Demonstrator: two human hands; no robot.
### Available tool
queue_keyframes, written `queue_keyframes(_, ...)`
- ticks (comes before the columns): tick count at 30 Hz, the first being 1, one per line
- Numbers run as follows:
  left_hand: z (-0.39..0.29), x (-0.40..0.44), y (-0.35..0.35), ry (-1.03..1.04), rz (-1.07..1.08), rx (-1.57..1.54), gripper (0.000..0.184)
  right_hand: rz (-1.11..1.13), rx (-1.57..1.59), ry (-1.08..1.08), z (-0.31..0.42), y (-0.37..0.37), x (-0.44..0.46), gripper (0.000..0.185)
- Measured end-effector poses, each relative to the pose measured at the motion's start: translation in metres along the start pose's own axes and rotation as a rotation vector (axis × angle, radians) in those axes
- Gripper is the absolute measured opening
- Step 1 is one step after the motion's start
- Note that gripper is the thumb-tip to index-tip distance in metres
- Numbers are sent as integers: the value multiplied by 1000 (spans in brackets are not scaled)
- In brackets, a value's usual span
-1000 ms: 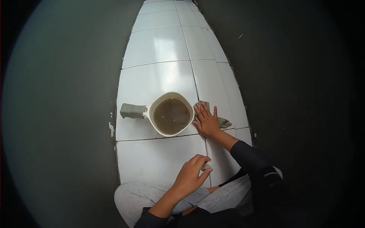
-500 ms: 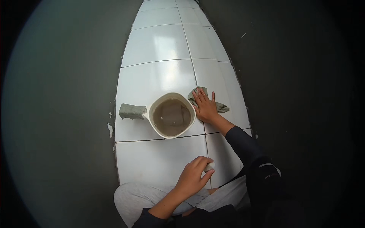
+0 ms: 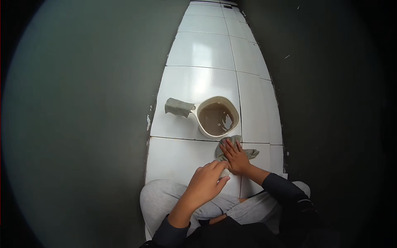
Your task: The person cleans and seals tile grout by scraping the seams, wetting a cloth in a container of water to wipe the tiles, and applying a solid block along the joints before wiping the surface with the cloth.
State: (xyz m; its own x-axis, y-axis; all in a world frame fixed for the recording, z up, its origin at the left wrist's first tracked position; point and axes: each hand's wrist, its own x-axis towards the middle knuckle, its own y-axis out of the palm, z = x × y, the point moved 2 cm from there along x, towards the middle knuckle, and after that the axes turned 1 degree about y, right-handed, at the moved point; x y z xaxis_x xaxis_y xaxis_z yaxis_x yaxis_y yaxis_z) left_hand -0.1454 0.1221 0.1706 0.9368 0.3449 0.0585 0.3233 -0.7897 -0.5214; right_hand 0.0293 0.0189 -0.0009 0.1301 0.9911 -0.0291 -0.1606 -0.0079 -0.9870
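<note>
Right hand [image 3: 236,160] and its grey-green cloth [image 3: 220,152] have slid from the right of the dipper [image 3: 218,99] to its near side, closer to the tiled strip's [image 3: 173,159] right edge than its left. It's pressed flat, no clench, while the left hand [image 3: 208,181] pinches a small pale lump [image 3: 224,174]. Cloth looks soft, light, probably damp, so I'd grab its loose tail [image 3: 252,153].

A grey-green surface [image 3: 91,115] lies left, white flecks [image 3: 148,122] near its edge; a darker surface [image 3: 335,107] lies right.
</note>
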Motion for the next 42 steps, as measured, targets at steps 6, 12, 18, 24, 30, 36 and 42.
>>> queue_keyframes(6,16,-17,-29,-51,-29,-40,25,-68,41,-69,57,18,47,73)
queue_keyframes(12,26,-24,-52,-110,-19,-100,24,-111,43,-174,92,46,104,75)
queue_keyframes(18,27,-20,-61,-138,-52,-154,24,-69,72,-279,128,42,155,74)
queue_keyframes(24,28,-21,-57,-144,-67,-175,26,-67,98,-352,153,41,202,68)
queue_keyframes(30,29,-21,-54,-158,-109,-232,28,-50,78,-360,166,46,202,67)
queue_keyframes(36,38,-28,-39,-139,-94,-270,29,-81,101,-470,192,54,156,68)
queue_keyframes(42,48,-23,-39,-175,-209,-283,27,-183,153,-297,174,47,194,66)
